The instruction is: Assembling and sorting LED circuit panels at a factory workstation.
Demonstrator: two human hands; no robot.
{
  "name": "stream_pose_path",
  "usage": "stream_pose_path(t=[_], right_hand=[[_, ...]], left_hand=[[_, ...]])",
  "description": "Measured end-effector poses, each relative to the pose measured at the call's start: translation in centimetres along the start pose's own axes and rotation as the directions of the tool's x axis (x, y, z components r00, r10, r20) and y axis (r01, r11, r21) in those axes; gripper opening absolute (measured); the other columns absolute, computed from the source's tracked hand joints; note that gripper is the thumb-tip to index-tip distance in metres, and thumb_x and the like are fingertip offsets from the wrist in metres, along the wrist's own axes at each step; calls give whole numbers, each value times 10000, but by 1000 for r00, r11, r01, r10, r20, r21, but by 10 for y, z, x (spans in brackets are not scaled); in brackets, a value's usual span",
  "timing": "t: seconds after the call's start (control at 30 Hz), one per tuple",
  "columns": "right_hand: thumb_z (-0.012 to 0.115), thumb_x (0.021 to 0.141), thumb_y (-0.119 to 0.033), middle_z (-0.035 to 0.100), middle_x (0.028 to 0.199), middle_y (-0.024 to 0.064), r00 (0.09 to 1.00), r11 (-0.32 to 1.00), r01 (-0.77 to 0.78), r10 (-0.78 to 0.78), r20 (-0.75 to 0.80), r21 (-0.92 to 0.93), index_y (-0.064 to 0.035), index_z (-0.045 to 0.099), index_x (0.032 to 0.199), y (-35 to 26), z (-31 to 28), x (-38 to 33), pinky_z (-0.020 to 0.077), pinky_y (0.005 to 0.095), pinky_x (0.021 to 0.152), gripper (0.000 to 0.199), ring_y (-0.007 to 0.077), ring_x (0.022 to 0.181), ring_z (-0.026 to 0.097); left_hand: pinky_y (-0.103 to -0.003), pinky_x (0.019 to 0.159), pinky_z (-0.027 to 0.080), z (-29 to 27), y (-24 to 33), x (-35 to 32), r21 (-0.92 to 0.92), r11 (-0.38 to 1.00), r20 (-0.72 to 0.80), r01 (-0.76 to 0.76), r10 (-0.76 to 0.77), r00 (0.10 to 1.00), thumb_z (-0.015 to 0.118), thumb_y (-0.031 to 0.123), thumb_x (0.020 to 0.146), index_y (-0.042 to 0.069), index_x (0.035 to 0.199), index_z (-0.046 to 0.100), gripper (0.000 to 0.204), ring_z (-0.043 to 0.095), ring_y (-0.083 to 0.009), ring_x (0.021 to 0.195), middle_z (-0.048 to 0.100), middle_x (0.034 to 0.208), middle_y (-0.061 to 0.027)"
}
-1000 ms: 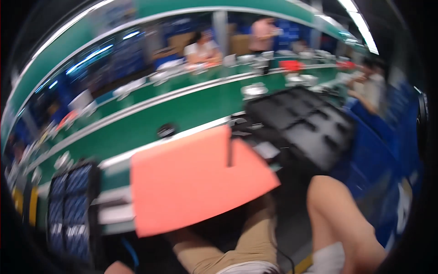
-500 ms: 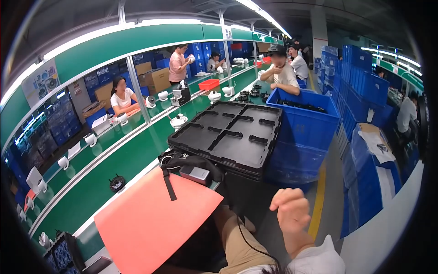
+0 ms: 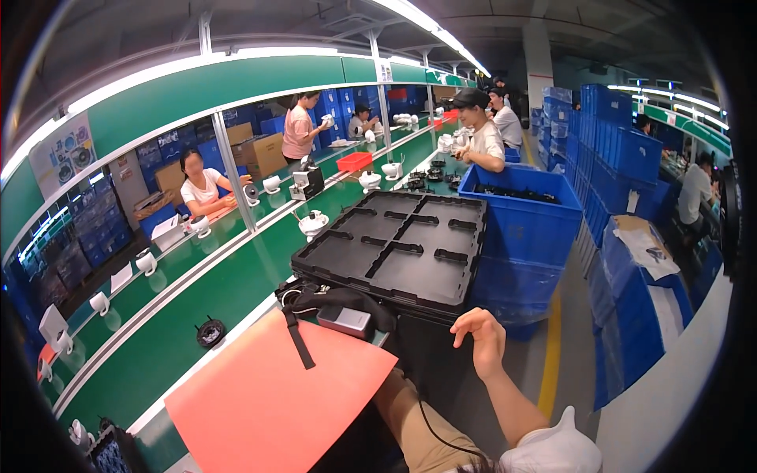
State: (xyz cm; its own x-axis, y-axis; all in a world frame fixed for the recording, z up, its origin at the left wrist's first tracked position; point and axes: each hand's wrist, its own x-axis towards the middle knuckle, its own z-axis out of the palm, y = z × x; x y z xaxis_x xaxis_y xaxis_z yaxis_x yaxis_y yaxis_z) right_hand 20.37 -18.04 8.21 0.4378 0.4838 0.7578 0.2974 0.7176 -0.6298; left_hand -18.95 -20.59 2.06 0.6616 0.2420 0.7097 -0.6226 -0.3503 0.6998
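Observation:
My right hand (image 3: 481, 340) is raised in the air at the right, its fingers loosely bent and apart, with nothing in them. Just beyond it is the near corner of a stack of black compartment trays (image 3: 378, 256). My left hand is out of view. In front of me a salmon-coloured sheet (image 3: 276, 394) lies over the edge of the bench. At its far edge rest a black pouch (image 3: 371, 303) with a strap and a small grey box-shaped device (image 3: 344, 319). A black round part (image 3: 210, 333) sits on the green belt (image 3: 169, 363) to the left.
A blue crate (image 3: 516, 229) holding black parts stands behind the trays. White rounded housings (image 3: 313, 223) and a red bin (image 3: 354, 162) are along the line. Co-workers sit or stand beyond. Blue crates (image 3: 631, 260) are stacked along the right aisle.
My right hand has moved up and left toward the trays, and its curled fingers have loosened. The co-worker behind the blue crate has lowered a hand and turned toward the line.

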Motion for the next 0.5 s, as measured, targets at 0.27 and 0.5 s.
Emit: stream_pose_path(t=[0.27,0.5], right_hand=[[354,997,-327,617,819,111,997,995,-73,74,8,-63,9,596,886,32,21,6,449,250,587,429,134,592,564],[401,988,-275,610,819,114,994,970,12,15,106,-242,18,588,885,37,33,15,440,235,575,362,126,579,559]], left_hand=[[-380,733,452,-23,-10,-13,-40,988,-1,148,-148,989,582,156,886,-11,1115,558,284,565,-230,796,583,1064,-103],[-249,677,438,-23,18,12,74,717,-418,694,-609,674,616,-16,835,-24,1060,590,227,528,-118,760,566,891,-67]])
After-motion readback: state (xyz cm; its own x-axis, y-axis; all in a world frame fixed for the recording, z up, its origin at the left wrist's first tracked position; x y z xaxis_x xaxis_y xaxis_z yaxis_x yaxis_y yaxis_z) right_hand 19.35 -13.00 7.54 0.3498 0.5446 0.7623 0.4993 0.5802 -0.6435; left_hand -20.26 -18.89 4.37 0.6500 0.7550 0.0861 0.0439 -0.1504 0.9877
